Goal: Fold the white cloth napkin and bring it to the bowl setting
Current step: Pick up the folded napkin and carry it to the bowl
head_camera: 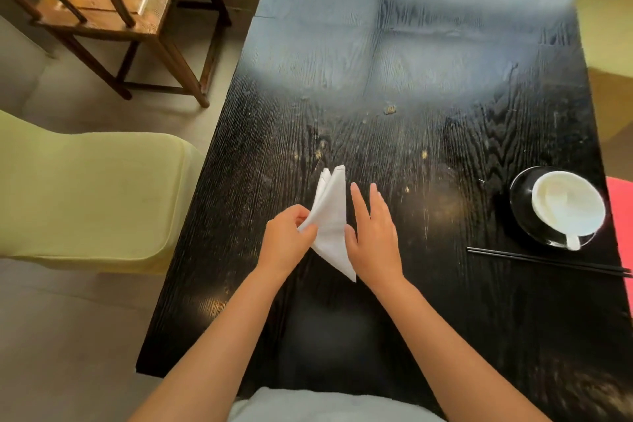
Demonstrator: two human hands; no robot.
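Observation:
A white cloth napkin (331,216) lies folded into a narrow triangle near the middle of the dark table (428,301), its tip pointing away from me. My left hand (289,238) pinches the napkin's left corner between thumb and fingers. My right hand (373,235) rests flat along the napkin's right edge, fingers straight and apart. The bowl setting is at the right edge: a white bowl (567,205) with a white spoon inside sits on a black saucer (524,216). The napkin lies well to the left of it.
Black chopsticks (548,262) lie in front of the saucer. A pale green upholstered chair (92,195) stands at the table's left side, a wooden chair (113,0) beyond it. Something red (621,233) shows at the right table edge. Crumbs dot the tabletop.

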